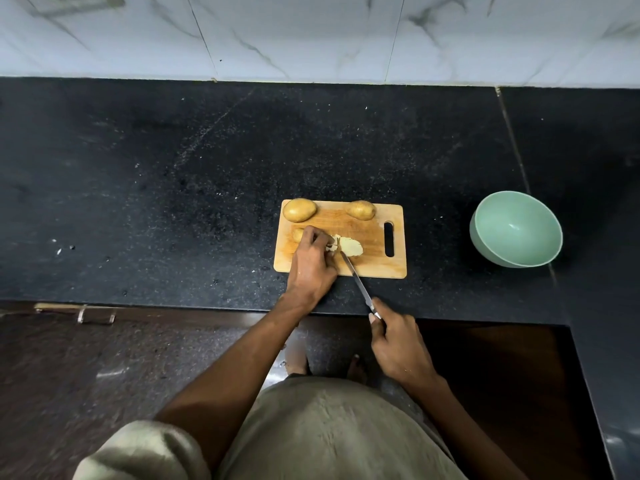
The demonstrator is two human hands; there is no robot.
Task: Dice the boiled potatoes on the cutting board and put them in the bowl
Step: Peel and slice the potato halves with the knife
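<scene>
Right hand [398, 344] nearest, off the counter edge, fingers wrapped round the knife [358, 282] handle, blade angled up-left onto the cutting board [367, 265] with its tip at the cut potato [349, 246], a pale slice lying flat right of the blade. Left hand [313, 261] over the board's left side, fingers curled down pinning the uncut part of that potato, skin end poking out left of the knuckles. Further back, two whole potatoes at the board's far edge, one at the left corner [300, 209], one right of centre [361, 210]; green bowl [516, 230] on the black counter [173, 202] well right of the board, no pieces visible in it.
</scene>
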